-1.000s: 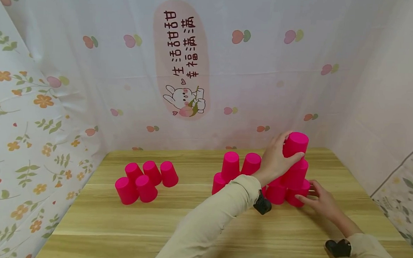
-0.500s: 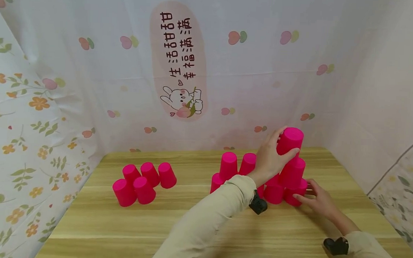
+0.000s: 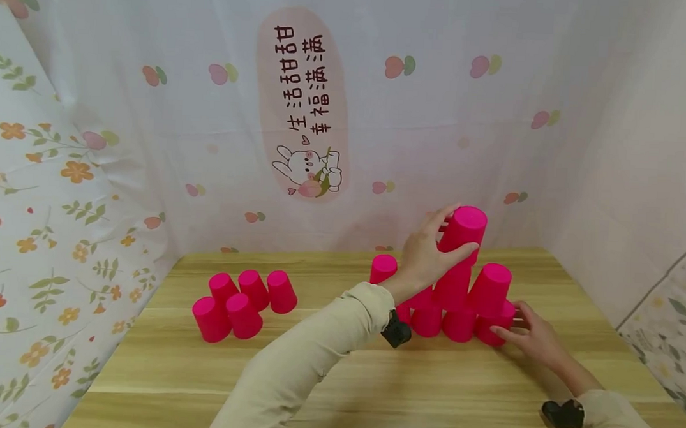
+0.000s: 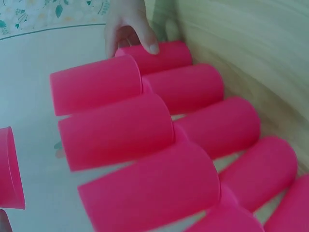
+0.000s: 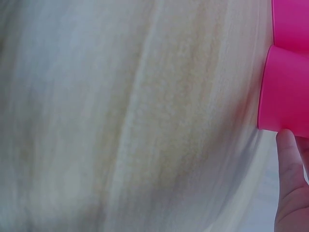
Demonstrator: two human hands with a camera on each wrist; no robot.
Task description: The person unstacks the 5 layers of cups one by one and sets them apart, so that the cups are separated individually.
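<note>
One flowered cloth (image 3: 43,226) hangs at nine o'clock, beside the wooden counter (image 3: 369,400). From the counter's middle, five pink cups (image 3: 243,315) stand upside down at ten o'clock, bunched close, one of them on the two o'clock side of the bunch. A pale cloth (image 3: 197,124) rises at twelve o'clock, printed with fruit, a rabbit (image 3: 309,171) and lettering (image 3: 294,78).

The left sleeve (image 3: 314,353) reaches in from seven o'clock, a black camera (image 3: 396,330) at its cuff. The stack (image 3: 460,324), pink cups upside down in two tiers, stands on the counter at two o'clock. Over it, the left hand (image 3: 427,256) grips the top cup (image 3: 468,222), its thumb on the near side and the other fingers on the far side; the left wrist view shows a gap between this cup and the second tier.

The right hand (image 3: 539,337) is at the stack's four o'clock side, thumb and fingers spread apart, touching the end cup (image 3: 493,326) of the bottom tier. The right sleeve (image 3: 621,418) enters from four o'clock.
</note>
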